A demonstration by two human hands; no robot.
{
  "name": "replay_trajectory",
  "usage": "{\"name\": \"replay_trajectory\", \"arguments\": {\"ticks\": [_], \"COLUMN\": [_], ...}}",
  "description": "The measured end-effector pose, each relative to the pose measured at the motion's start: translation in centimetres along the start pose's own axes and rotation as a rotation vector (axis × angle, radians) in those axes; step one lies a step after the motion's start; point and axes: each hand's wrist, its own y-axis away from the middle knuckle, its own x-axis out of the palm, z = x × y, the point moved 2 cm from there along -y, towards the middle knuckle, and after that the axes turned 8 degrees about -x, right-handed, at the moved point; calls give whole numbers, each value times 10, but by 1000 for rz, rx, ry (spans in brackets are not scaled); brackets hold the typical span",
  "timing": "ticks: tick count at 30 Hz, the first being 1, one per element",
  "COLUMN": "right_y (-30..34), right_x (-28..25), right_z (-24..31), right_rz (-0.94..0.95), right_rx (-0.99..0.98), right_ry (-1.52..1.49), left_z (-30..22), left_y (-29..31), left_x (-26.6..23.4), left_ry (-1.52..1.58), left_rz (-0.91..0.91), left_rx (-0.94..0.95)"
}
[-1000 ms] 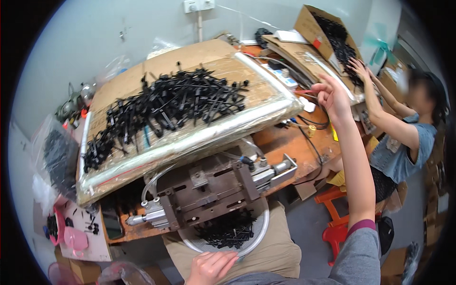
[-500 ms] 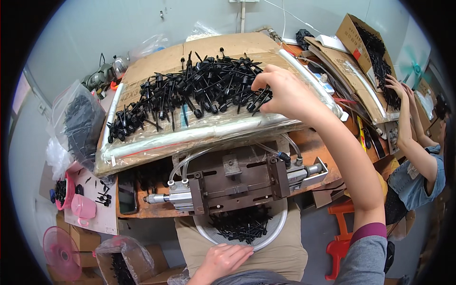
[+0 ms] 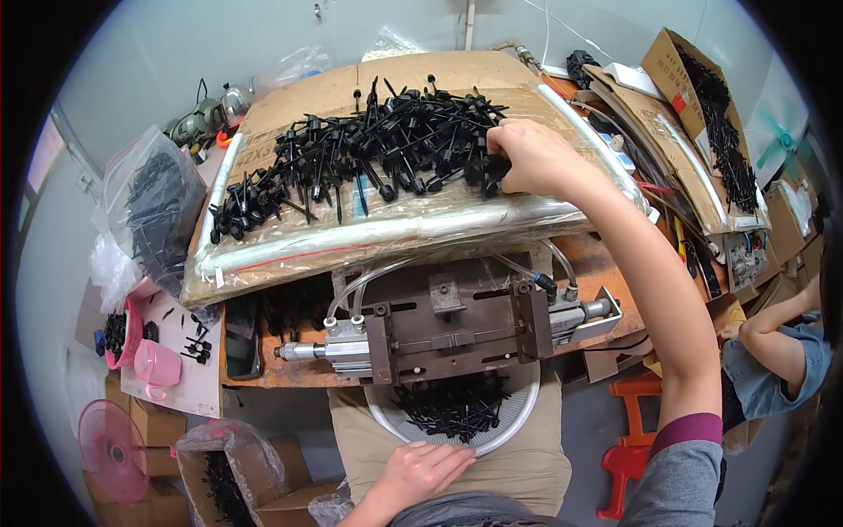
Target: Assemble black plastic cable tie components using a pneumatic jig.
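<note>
1. Where the pile of black parts [image 3: 395, 145] ends on the right, the person's right hand [image 3: 537, 160] curls its fingers against several pieces; whether they are firmly gripped cannot be told.
2. Each part has a thin stem and a thicker head. They look light, stiff and fairly smooth, probably plastic; the slender stems may tangle or bend, so the thicker head seems the surest hold.
3. Beneath the pile is a cardboard board [image 3: 457, 67] with a white padded strip [image 3: 413, 224] along its near edge.
4. Nearer lies a brown metal fixture [image 3: 421, 318] with clear air tubes.
5. Nearest, the left hand [image 3: 428, 470] lies with fingers together on the near rim of a pale basket [image 3: 532, 400] holding more black parts; any grip on the rim is hidden.
6. Dark printing shows on the board's left part, partly covered by the pile. At far right, a carton [image 3: 661, 70] of black parts carries printed characters and a red patch. No brand can be made out.
</note>
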Motion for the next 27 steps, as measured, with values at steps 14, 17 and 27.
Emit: {"name": "replay_trajectory", "arguments": {"ticks": [14,17,27], "right_y": [2,0,63], "right_x": [-19,-29,-32], "right_z": [-13,-27,47], "right_rz": [-308,-307,-668], "right_rx": [-60,40,-103], "right_ry": [-254,-437,-976], "left_z": [1,0,-11], "left_y": [6,6,-15], "left_x": [-2,-3,-32], "left_ry": [-36,-35,292], "left_rz": [-25,-22,-260], "left_rx": [6,9,-120]}}
